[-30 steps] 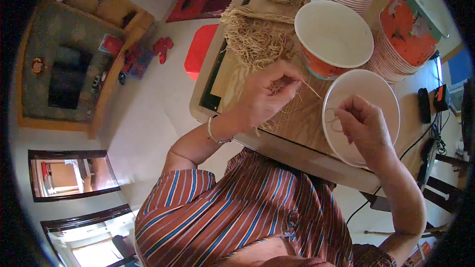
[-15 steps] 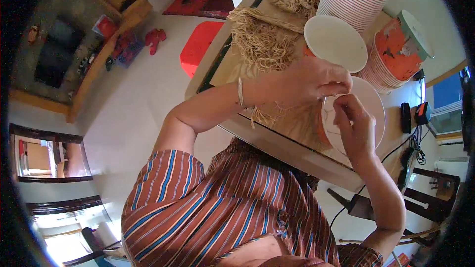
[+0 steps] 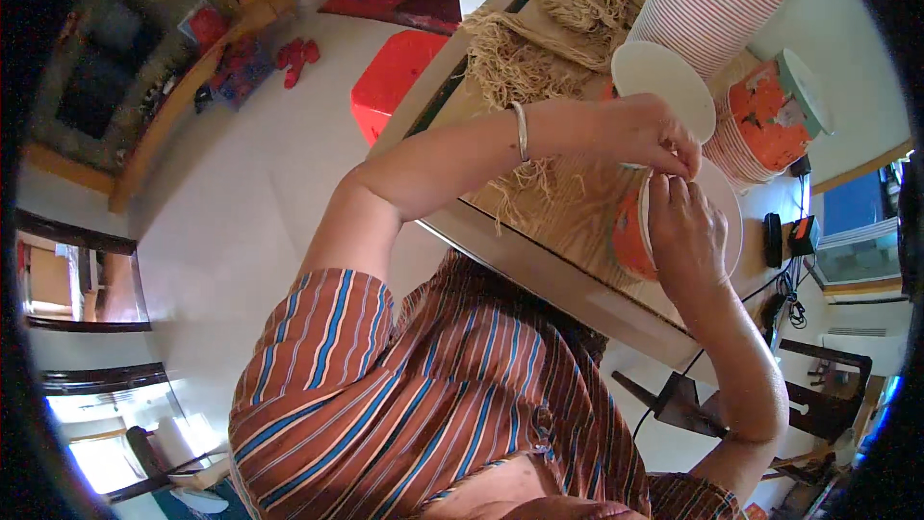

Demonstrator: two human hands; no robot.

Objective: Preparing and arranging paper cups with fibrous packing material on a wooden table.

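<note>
An orange paper tub (image 3: 631,239) with a white inside stands near the front edge of the table, partly covered by my hands. Over its far side, my left hand (image 3: 647,138), with a bracelet at the wrist, is closed in a pinch. My right hand (image 3: 688,231) reaches over the tub, back upward, its bent fingertips meeting those of my left. Whatever lies between the fingertips is hidden. Just beyond, a second tub with a white opening (image 3: 664,87) sits tilted. Loose beige strings (image 3: 525,188) lie beside the left wrist.
A heap of beige string (image 3: 539,48) covers the table's far left. Tall stacked paper tubs (image 3: 707,5) and a shorter orange stack (image 3: 765,125) stand behind. Black cables (image 3: 794,294) hang at the right. A red stool (image 3: 390,82) is left of the table.
My right hand has turned so its back faces up, and its fingers have closed in against my left fingertips. My left hand has shifted slightly right. The view has moved a little.
</note>
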